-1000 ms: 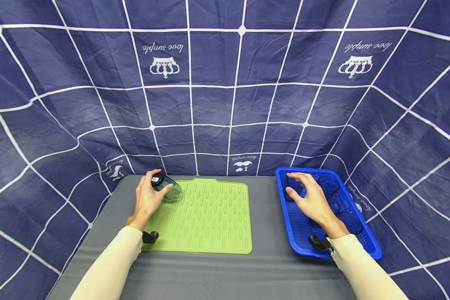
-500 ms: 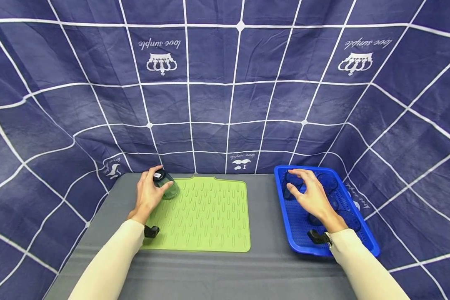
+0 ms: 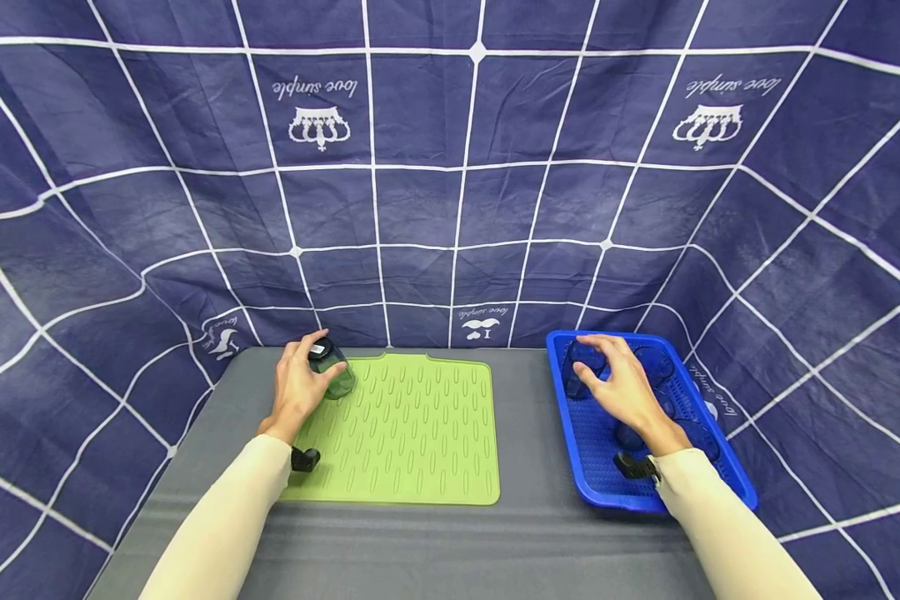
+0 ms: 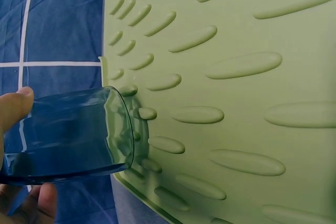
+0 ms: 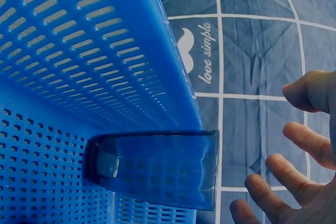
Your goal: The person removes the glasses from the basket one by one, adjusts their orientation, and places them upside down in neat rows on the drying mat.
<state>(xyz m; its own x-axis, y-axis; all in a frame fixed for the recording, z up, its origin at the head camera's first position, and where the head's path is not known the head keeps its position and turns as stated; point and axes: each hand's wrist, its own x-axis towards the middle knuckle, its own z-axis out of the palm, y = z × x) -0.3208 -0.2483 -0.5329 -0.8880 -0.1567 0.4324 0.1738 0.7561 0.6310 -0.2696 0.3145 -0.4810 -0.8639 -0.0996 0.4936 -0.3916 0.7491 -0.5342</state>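
My left hand (image 3: 297,392) grips a clear drinking glass (image 3: 342,382) near its thick dark base, which points up and bears a small white label. Mouth down, the glass stands at the far left corner of a green drying mat (image 3: 412,433); its rim (image 4: 128,129) meets the ridged surface in the left wrist view. Over the blue basket (image 3: 585,479), my right hand (image 3: 622,396) hovers with fingers spread and curved, holding nothing. Just below those fingers a similar glass (image 5: 152,171) stands mouth up against the basket wall, apart from the hand in the right wrist view.
Several more glasses stand in the basket, partly behind my right hand, one of them a glass (image 3: 654,363) at the back. A grey tabletop (image 3: 528,425) separates mat and basket. Blue checked cloth (image 3: 420,208) rises behind and at both sides.
The glass in my left hand has swung from tilted to nearly upright, mouth down on the mat. My right hand has barely moved above the basket. The head view shifts slightly.
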